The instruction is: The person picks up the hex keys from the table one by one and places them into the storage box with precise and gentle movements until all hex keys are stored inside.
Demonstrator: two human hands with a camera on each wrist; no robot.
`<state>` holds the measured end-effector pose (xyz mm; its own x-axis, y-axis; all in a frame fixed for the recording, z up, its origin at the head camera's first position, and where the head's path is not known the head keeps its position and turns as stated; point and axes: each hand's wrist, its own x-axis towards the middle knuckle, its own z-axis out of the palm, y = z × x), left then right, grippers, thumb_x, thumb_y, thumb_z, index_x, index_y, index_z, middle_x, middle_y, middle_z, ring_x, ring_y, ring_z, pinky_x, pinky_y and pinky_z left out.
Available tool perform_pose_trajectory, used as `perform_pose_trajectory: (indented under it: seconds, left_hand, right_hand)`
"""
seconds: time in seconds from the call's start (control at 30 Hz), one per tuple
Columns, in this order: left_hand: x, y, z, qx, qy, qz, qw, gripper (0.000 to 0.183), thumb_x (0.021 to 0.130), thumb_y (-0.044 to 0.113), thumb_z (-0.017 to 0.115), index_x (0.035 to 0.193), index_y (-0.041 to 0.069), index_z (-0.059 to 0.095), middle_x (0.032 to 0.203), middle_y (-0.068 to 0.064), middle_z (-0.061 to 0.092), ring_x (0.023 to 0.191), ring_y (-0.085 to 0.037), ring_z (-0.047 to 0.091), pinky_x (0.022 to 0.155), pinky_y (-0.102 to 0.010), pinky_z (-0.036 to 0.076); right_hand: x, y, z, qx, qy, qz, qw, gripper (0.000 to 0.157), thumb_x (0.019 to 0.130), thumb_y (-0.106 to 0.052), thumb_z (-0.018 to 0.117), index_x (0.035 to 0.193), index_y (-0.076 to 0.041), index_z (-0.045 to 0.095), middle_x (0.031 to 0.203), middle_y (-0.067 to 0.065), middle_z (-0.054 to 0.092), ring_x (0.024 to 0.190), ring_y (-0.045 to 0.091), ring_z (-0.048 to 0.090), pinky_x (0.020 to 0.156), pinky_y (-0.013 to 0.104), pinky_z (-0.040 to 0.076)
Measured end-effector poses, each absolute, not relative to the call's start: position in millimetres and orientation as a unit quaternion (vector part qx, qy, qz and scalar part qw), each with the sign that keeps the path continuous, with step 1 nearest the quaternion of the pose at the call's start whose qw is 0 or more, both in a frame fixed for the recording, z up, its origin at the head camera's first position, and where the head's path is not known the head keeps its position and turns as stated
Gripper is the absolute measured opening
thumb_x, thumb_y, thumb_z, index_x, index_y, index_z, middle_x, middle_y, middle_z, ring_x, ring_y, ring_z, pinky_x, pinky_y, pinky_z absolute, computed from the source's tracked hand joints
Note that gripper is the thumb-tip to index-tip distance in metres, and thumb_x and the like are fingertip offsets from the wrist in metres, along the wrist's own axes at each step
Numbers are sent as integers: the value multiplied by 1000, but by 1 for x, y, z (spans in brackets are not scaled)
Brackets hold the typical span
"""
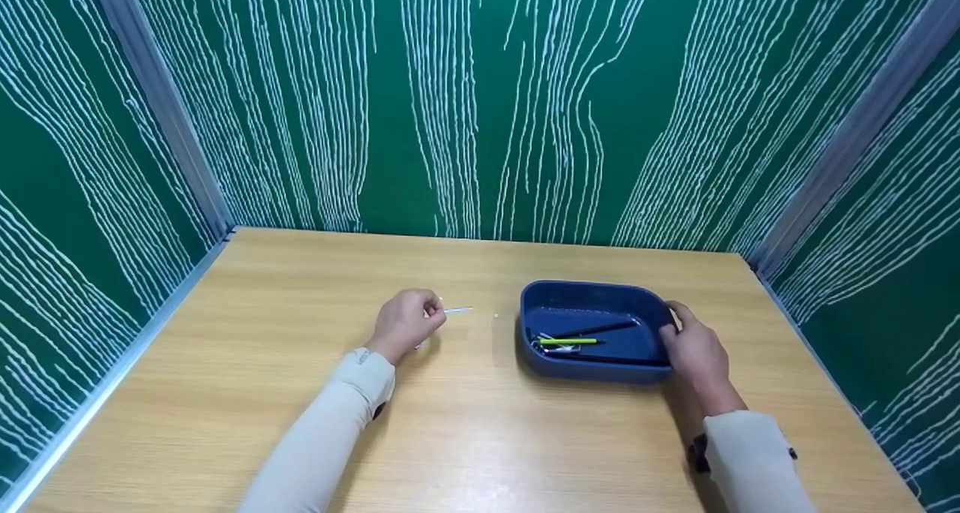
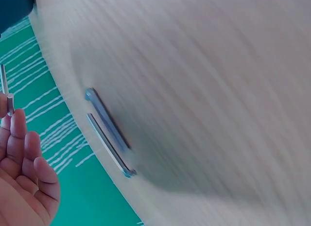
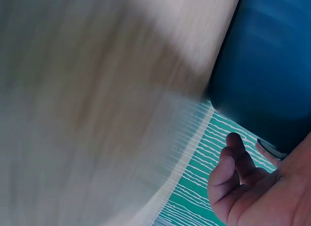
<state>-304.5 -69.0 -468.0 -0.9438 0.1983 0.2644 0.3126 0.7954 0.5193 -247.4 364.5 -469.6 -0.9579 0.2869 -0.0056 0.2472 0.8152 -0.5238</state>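
Observation:
Between thumb and fingertips my left hand pinches a slim metal rod with a short thicker end, its tip pointing right. Two similar slim rods, a bluish rod and a silver rod, lie side by side on the table in the left wrist view, each with a small knob-like end. My right hand grips the right end of a dark blue bin, thumb at the rim. Inside the bin lie a yellow-green pen, a dark pen-like stick and several small shiny pieces.
The wooden table is bounded by green panels with white wavy lines at the back and sides. Grey metal posts stand at the corners. A small white speck lies left of the bin.

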Motion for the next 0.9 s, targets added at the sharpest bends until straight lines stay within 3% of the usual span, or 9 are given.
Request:
perform_pose_trajectory:
  seconds: [0.37, 0.5, 0.6, 0.9]
  left_hand:
    - [-305, -45, -463, -159, -939, -290, 95, 6, 75, 27, 56, 71, 23, 60, 67, 12, 55, 61, -8, 50, 55, -22, 39]
    - [-305, -37, -461, -174, -937, -284, 104, 8, 74, 28, 56, 71, 23, 61, 67, 12, 55, 61, -6, 49, 54, -21, 39]
    - [-305, -31, -462, -180, -936, -282, 109, 8, 74, 28, 56, 70, 23, 61, 66, 13, 55, 60, -5, 49, 53, -21, 39]
    - [-304, -10, -456, -188, -931, -299, 88, 7, 75, 29, 57, 70, 24, 59, 67, 12, 54, 63, -7, 49, 56, -22, 40]
  right_hand:
    - [-246, 365, -469, -140, -951, 272, 36, 49, 91, -29, 33, 138, -21, 23, 133, 24, 36, 102, 35, 44, 86, 55, 34]
    - [-245, 364, -469, -137, -955, 258, 50, 47, 91, -29, 33, 137, -20, 27, 126, 24, 44, 92, 32, 48, 69, 46, 40]
    - [-245, 363, -469, -137, -956, 253, 53, 47, 90, -29, 33, 136, -20, 28, 122, 24, 48, 86, 30, 48, 61, 37, 35]
    - [-246, 365, -467, -141, -951, 272, 34, 48, 91, -30, 32, 138, -22, 23, 133, 24, 35, 105, 36, 45, 84, 55, 36]
